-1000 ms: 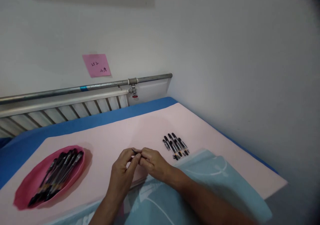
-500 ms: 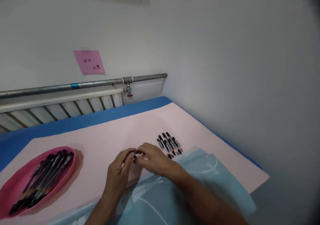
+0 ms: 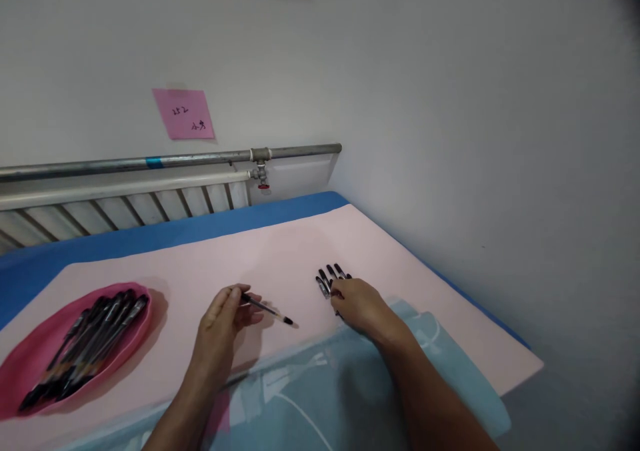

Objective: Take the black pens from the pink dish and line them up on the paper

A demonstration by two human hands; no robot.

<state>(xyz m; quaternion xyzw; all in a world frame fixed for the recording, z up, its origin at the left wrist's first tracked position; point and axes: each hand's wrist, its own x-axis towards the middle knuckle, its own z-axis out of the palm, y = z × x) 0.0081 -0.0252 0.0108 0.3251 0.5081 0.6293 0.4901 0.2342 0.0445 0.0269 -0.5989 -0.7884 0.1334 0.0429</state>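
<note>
My left hand (image 3: 223,317) pinches a slim pen (image 3: 265,306) by one end between thumb and fingers. The pen points right and slightly down, its dark tip just above the pink sheet. My right hand (image 3: 360,304) is curled closed over a group of short black-and-clear pieces (image 3: 325,277) that look like pen caps. Its fingers cover part of the group, and what they grip is hidden. At the left, a pink oval bowl (image 3: 20,371) holds several black pens (image 3: 95,337) lying lengthwise.
A pale pink sheet (image 3: 280,251) covers the blue tabletop (image 3: 200,227). Light blue clear plastic (image 3: 310,384) lies along the near edge. Behind the table run a metal pipe (image 3: 210,158) and a radiator (image 3: 140,207). A wall (image 3: 450,171) bounds the right side.
My hands were together at a small dark thing and are now apart. The right has moved right onto the short pieces; the left shows a pen in its fingers. The view has shifted slightly.
</note>
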